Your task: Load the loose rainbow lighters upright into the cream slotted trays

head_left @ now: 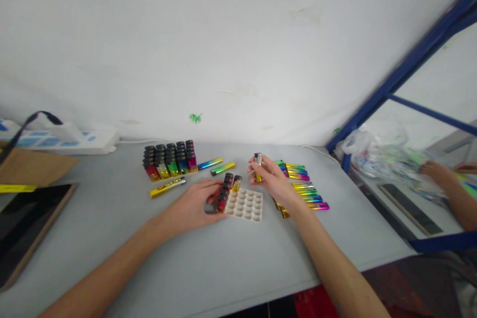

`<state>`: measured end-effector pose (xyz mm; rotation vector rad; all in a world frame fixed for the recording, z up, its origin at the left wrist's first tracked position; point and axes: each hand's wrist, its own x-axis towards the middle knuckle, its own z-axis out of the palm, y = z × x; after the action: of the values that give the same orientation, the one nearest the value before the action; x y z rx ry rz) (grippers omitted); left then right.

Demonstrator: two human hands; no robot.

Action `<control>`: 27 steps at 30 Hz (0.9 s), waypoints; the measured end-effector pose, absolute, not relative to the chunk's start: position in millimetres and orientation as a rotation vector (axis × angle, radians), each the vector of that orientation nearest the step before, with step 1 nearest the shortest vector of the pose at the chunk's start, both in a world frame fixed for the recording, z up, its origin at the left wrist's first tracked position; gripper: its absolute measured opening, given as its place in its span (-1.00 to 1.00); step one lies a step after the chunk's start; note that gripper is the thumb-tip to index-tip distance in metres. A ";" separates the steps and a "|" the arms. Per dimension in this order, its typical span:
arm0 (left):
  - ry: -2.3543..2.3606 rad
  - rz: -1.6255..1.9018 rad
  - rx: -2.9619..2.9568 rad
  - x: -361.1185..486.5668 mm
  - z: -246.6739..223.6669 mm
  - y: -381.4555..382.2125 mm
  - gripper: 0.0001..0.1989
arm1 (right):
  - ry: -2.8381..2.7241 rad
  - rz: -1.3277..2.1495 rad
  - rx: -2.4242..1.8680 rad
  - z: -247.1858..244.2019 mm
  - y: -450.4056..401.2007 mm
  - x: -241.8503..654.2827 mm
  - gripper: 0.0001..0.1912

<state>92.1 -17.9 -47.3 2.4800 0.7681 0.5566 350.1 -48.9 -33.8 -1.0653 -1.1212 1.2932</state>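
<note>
In the head view a white tray (pixel 244 204) with rows of round holes lies on the table. A row of red lighters (pixel 224 194) with black tops stands along its left side, and one yellow lighter (pixel 236 184) is upright beside them at the back. My left hand (pixel 199 203) grips the tray's left end, thumb at the near corner and fingers curled by the red lighters. Right of the tray, my right hand (pixel 270 176) holds a gold-yellow lighter (pixel 258 169) upright, raised above the table. Loose shiny lighters (pixel 307 194) lie in groups beyond my right wrist.
A filled block of lighters (pixel 171 161) stands at the back left. Loose lighters (pixel 210 163) lie near it. A tablet (pixel 33 223) and a power strip (pixel 82 141) are at the left. At right, past a blue frame (pixel 372 99), another person's hand (pixel 434 171) touches plastic bags.
</note>
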 end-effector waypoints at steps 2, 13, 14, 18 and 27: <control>0.761 0.569 2.478 91.8 -49.3 -16.7 -0.73 | -1.080 1.304 -1.089 -34.3 -49.6 344.2 -0.50; 0.798 0.502 2.490 90.8 -43.8 -18.3 -0.72 | -1.256 0.653 -1.448 -50.5 -48.6 335.3 -0.39; 0.794 0.504 2.483 91.0 -43.5 -18.4 -0.72 | -1.263 0.640 -1.453 -51.1 -48.3 335.7 -0.41; 0.792 0.533 2.459 90.6 -45.7 -17.9 -0.71 | -1.286 0.624 -1.444 -53.1 -47.7 336.2 -0.43; 0.788 0.517 2.467 92.5 -43.0 -18.7 -0.72 | -1.600 0.494 -1.373 -27.6 -57.4 339.1 -0.56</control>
<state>92.5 -18.7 -43.0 2.4669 0.7880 0.5173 339.1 -57.4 -27.6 -1.3730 -1.5999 0.4941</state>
